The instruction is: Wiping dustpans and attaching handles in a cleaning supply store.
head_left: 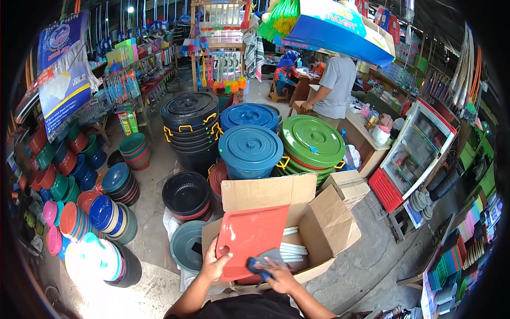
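Observation:
A red plastic cutting board (252,234) with a round hole in one corner stands tilted over an open cardboard box (324,226). My left hand (213,262) grips its lower left edge near the hole, thumb on the front face. My right hand (280,275) is closed on a grey and blue cloth (257,264), which lies against the board's lower right part. Some of that cloth is hidden under my fingers. Inside the box, several white-edged boards (292,252) are stacked to the right of the red one.
Beyond the box stand large lidded tubs: a green tub (312,141), a blue tub (251,149) and a black stack (189,122). A grey basin (188,244) sits left of the box. Stacked buckets (109,212) line the left. A glass cabinet (417,151) and a standing person (334,87) are farther right.

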The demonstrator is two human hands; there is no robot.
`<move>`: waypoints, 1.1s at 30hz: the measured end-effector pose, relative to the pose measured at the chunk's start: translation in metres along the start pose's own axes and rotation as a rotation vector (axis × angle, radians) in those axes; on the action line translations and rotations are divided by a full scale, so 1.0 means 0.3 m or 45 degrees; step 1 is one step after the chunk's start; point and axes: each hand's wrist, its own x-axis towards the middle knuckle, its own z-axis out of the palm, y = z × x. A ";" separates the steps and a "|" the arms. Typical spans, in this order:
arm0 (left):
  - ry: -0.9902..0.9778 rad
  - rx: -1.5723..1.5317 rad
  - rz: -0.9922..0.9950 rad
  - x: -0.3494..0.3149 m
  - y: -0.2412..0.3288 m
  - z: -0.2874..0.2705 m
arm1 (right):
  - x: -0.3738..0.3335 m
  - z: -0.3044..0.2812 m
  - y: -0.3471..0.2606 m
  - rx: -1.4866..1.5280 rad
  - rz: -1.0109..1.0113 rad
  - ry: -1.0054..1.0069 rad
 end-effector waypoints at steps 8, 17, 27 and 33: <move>0.055 0.143 0.151 -0.029 -0.062 0.029 | 0.052 0.104 -0.196 0.347 -0.072 0.211; 0.171 0.438 0.425 -0.059 -0.118 0.056 | 0.156 0.087 -0.339 2.359 0.511 0.481; 0.573 -0.369 0.021 -0.084 -0.064 0.062 | 0.027 -0.105 -0.302 -0.136 -0.407 0.026; 0.583 -0.450 -0.337 -0.132 -0.083 0.042 | 0.010 -0.036 -0.283 -0.424 -0.283 -0.023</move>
